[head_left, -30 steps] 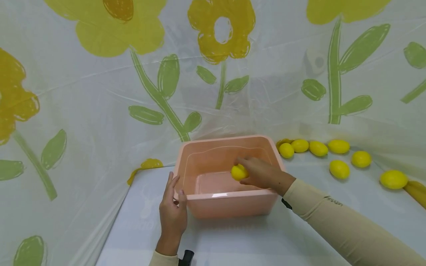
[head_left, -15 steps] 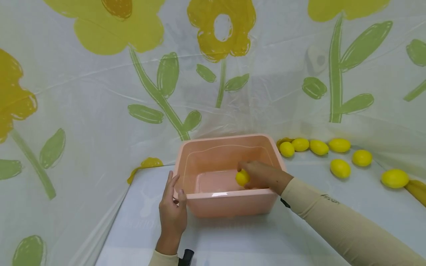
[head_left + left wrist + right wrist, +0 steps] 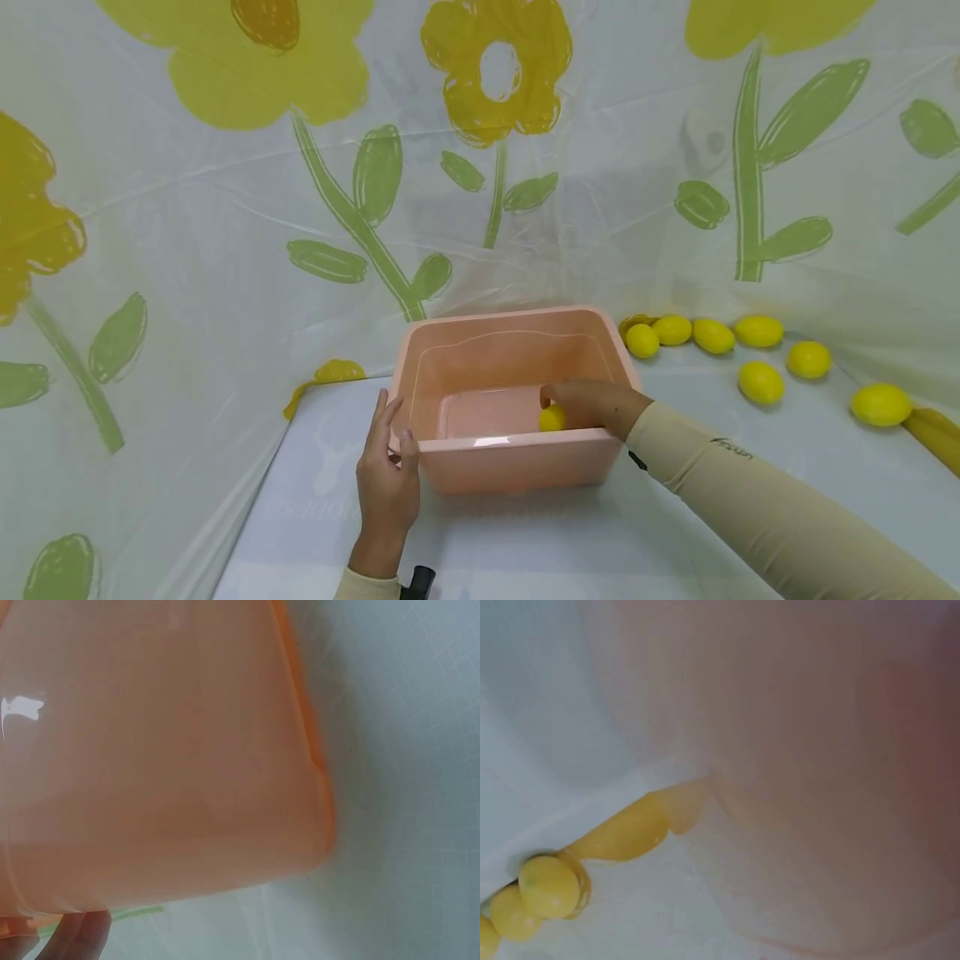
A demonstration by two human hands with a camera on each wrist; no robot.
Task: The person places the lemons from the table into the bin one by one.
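A pink plastic basin [image 3: 510,463] stands on the white table in the head view. My left hand [image 3: 388,483] holds its front left corner, thumb at the front and fingers along the left rim. In the left wrist view the basin's outer wall [image 3: 165,765] fills most of the picture, with fingertips [image 3: 82,934] at its edge. My right hand [image 3: 588,404] reaches over the right front rim and holds a lemon [image 3: 552,418] low inside the basin. The front rim hides part of the lemon and fingers. A blurred pinkish wall of the basin [image 3: 780,750] covers much of the right wrist view.
Several lemons lie on the table right of the basin, among them a near lemon [image 3: 761,382] and one at the far right [image 3: 881,405]. A white cloth with printed flowers [image 3: 600,200] hangs close behind the basin.
My right hand has lowered the lemon deeper into the basin and a little to the right. The left hand and the basin have kept their places.
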